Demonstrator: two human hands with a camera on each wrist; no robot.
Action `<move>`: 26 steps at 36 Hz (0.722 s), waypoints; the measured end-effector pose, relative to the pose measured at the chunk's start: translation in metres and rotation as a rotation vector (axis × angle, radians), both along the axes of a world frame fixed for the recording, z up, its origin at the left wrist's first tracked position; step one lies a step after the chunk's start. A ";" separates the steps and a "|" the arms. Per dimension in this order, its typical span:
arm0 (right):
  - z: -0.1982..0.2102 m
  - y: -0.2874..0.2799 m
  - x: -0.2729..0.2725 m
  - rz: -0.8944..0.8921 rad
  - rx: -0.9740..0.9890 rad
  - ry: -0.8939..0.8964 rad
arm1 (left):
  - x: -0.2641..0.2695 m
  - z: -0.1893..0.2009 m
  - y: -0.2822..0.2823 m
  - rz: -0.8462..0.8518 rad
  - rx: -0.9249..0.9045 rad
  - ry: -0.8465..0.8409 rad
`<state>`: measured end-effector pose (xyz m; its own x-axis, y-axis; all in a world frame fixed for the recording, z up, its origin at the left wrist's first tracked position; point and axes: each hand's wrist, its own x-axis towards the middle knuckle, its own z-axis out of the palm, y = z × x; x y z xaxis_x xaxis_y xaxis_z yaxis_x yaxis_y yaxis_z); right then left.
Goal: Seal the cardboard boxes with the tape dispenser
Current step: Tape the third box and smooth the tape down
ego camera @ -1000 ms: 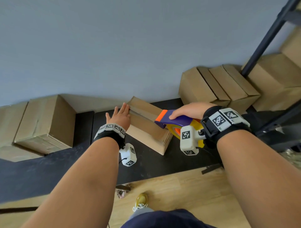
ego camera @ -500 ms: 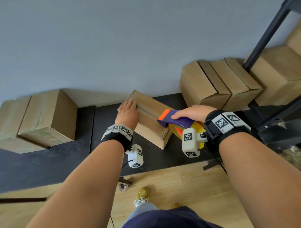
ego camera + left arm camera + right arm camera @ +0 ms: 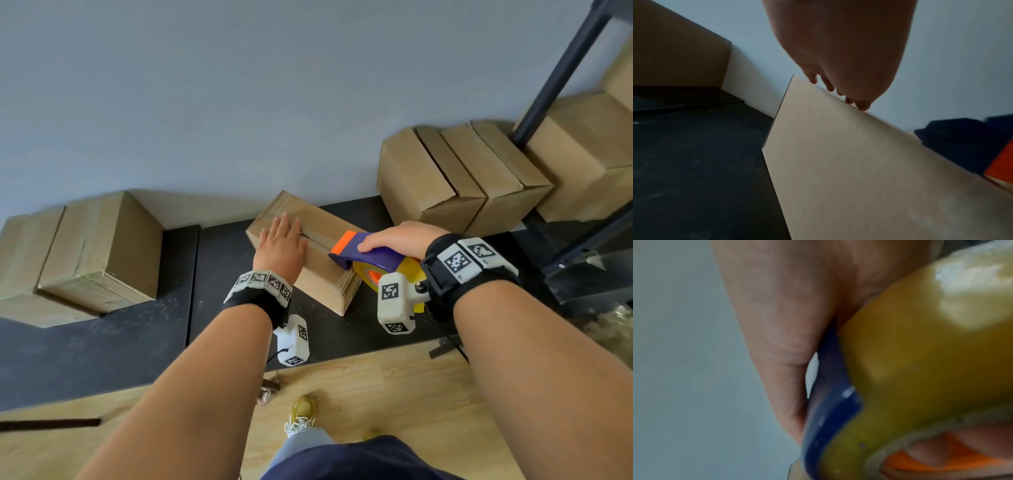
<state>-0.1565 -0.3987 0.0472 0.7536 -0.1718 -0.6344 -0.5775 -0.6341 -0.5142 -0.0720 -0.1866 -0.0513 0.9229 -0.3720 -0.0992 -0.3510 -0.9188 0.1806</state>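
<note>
A small cardboard box (image 3: pixel 322 284) lies at an angle on the black mat (image 3: pixel 219 301) near the wall. My left hand (image 3: pixel 281 245) presses flat on its top with straight fingers (image 3: pixel 828 86), just left of the centre seam. My right hand (image 3: pixel 394 240) grips the purple and orange tape dispenser (image 3: pixel 363 255) with its yellow tape roll (image 3: pixel 920 353). The dispenser's orange nose sits on the seam at the box's near right end. The box's side (image 3: pixel 859 162) fills the left wrist view.
Two sealed boxes (image 3: pixel 96 250) stand at the left against the wall. Several more boxes (image 3: pixel 462 178) are stacked at the right beside a dark metal rack post (image 3: pixel 561 68). Wooden floor (image 3: pixel 376 387) runs along the mat's near edge, with my shoe (image 3: pixel 301 414) on it.
My left hand has slid from the box's left edge up onto its top. The dispenser stays at the near right end of the seam. The head view has shifted slightly.
</note>
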 end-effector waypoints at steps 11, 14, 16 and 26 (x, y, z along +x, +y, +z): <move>-0.006 -0.005 -0.004 -0.010 0.014 0.022 | -0.006 -0.009 -0.025 -0.053 0.023 0.041; -0.010 -0.009 -0.009 -0.020 0.046 0.038 | -0.006 -0.010 -0.026 -0.036 0.051 0.044; -0.014 -0.012 -0.013 -0.021 0.072 0.050 | -0.005 -0.010 -0.027 -0.027 0.046 0.052; -0.021 -0.044 -0.044 -0.105 0.153 0.098 | -0.002 -0.012 -0.028 -0.018 0.071 0.056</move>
